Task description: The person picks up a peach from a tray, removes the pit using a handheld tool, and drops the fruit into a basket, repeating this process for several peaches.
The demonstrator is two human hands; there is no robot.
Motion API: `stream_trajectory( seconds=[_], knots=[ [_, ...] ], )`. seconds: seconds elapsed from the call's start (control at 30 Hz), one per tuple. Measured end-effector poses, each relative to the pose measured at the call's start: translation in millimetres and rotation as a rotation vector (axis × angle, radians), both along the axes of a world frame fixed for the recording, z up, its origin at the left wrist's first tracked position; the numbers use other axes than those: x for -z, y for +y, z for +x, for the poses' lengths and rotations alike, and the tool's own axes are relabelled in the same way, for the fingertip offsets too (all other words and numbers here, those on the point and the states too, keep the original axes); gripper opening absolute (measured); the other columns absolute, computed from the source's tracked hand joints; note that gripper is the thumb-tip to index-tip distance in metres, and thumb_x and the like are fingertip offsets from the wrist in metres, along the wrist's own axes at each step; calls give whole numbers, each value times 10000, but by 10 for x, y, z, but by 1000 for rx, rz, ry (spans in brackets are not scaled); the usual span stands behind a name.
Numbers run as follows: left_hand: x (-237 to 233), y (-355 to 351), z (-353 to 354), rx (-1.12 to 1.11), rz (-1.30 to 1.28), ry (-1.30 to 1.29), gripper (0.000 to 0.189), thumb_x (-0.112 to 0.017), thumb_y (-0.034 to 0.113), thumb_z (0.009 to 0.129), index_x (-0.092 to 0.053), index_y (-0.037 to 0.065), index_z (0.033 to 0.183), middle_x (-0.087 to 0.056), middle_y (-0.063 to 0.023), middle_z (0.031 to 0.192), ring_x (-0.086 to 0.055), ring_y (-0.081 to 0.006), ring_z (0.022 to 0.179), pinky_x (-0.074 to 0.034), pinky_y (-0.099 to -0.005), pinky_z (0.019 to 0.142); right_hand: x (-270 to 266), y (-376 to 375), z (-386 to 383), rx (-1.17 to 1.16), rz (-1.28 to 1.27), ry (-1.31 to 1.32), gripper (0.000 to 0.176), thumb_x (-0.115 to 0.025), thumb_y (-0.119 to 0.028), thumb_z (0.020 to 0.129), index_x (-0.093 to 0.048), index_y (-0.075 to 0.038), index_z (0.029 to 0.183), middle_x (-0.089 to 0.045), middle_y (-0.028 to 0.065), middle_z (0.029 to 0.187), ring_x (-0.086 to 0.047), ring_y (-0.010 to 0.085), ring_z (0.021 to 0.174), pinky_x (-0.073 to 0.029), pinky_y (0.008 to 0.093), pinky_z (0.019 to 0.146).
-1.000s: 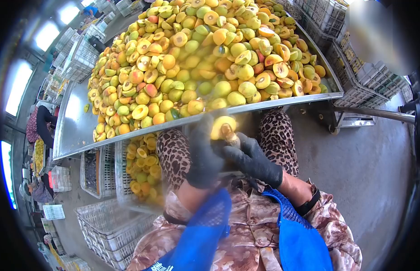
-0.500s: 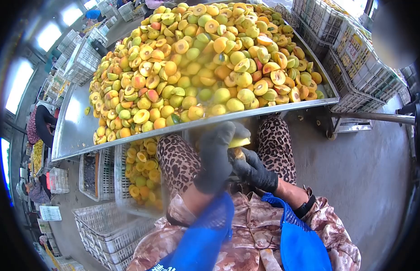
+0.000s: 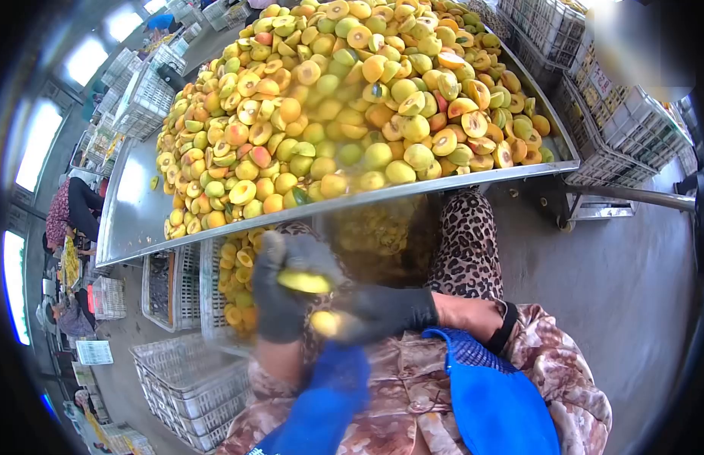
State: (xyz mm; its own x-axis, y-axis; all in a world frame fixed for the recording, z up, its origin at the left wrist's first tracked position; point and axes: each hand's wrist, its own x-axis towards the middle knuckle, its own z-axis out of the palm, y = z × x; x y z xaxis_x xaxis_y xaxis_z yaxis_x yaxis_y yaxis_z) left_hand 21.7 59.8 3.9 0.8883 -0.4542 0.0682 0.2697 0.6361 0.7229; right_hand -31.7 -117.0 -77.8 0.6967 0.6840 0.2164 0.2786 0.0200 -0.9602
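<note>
Both gloved, close together over lap; left hand point(image 3: 280, 299) fingers curled, right hand point(image 3: 378, 312) clenched, forearm bare

Steel table point(image 3: 132, 208) w/ fruit pile point(image 3: 344, 98); crates point(image 3: 185, 387).

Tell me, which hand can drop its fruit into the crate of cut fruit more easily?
Probably the left. The left hand holds a fruit half right beside the crate of cut halves, while the right hand sits farther from it.
</note>
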Motion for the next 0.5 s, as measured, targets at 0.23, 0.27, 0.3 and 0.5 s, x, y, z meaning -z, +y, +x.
stream_trajectory(
  seconds=[0.23,0.27,0.3,0.5],
  knots=[
    [659,1310,797,-853,1719,-973,237,-616,151,981,-758,-16,1071,-696,-220,1241,-623,-359,1239,-471,-436,1083,95,-590,356,289,-1001,-163,259,-647,-323,957,-672,-94,1076,-722,196,897,-720,357,768,-569,449,672],
    [519,885,846,-827,1414,-952,176,-691,137,895,-759,0,982,-681,-222,1259,-568,-383,1296,-408,-448,1140,185,-634,310,373,-977,-176,233,-637,-305,957,-679,-104,1068,-722,191,892,-720,356,763,-571,456,670],
    [469,476,945,-765,1317,-1049,205,-685,135,899,-748,5,1044,-636,-202,1352,-539,-387,1330,-386,-457,1161,282,-657,222,436,-952,-178,210,-627,-287,957,-686,-114,1060,-722,187,888,-720,355,759,-574,462,667],
    [1166,-1044,1857,-190,1059,-1251,392,-708,71,886,-703,74,1279,-631,-126,1402,-550,-284,1357,-411,-397,1145,344,-751,60,701,-588,-26,329,-732,-357,916,-622,-52,972,-682,218,818,-685,398,768,-517,472,650]
  ],
)
